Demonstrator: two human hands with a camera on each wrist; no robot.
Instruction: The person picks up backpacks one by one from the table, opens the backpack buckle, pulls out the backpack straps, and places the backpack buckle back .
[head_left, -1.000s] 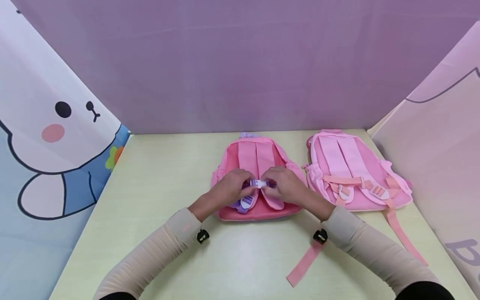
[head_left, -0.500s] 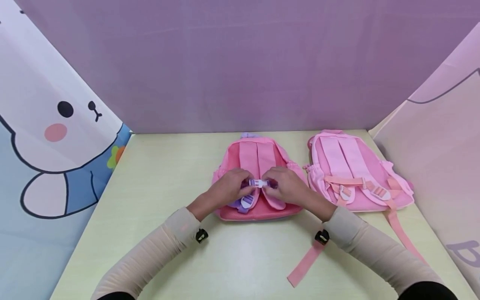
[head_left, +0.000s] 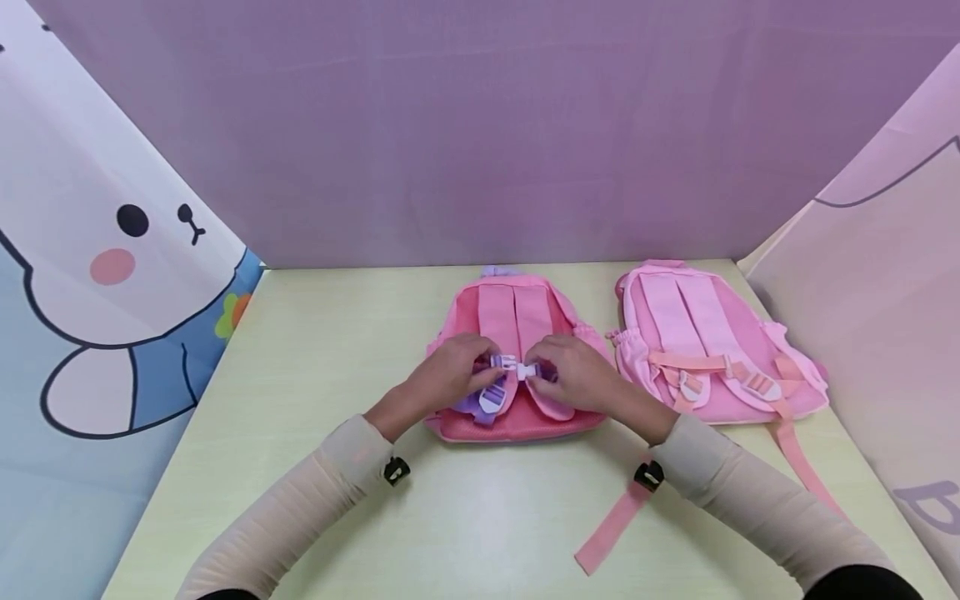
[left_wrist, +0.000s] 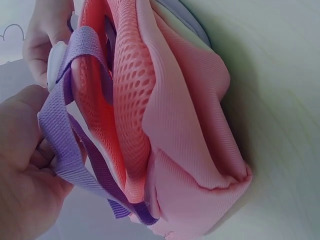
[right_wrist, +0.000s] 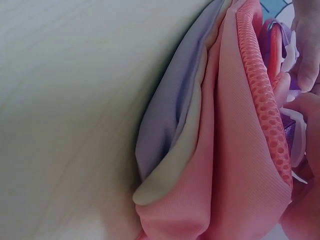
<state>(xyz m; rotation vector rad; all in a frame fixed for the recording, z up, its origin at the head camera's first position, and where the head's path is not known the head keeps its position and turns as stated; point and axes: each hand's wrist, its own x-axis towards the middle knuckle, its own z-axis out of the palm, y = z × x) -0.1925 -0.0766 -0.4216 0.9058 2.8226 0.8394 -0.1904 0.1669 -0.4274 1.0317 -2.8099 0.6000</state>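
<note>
A pink backpack (head_left: 487,429) lies with its shoulder straps up on the table, seen from its sides in both wrist views. My left hand (head_left: 459,367) pinches the pronged half (head_left: 504,362) of a white side-release buckle on a purple strap (left_wrist: 65,135). From the other side, my right hand (head_left: 572,367) pinches the buckle's socket half (head_left: 527,371). The two halves meet end to end at a slight angle above the shoulder straps, part of the prongs showing between them. Below the left hand hangs a white strap adjuster (head_left: 492,400).
A second pink backpack (head_left: 708,333) lies to the right, its peach strap (head_left: 798,458) trailing towards the front. Another loose pink strap (head_left: 611,529) lies on the table (head_left: 450,533) under the right forearm. Purple and printed panels (head_left: 480,133) surround the table.
My left hand has shifted slightly left and down with its buckle half. The buckle now looks longer and bent, with more of the prongs showing. The right hand has barely moved.
</note>
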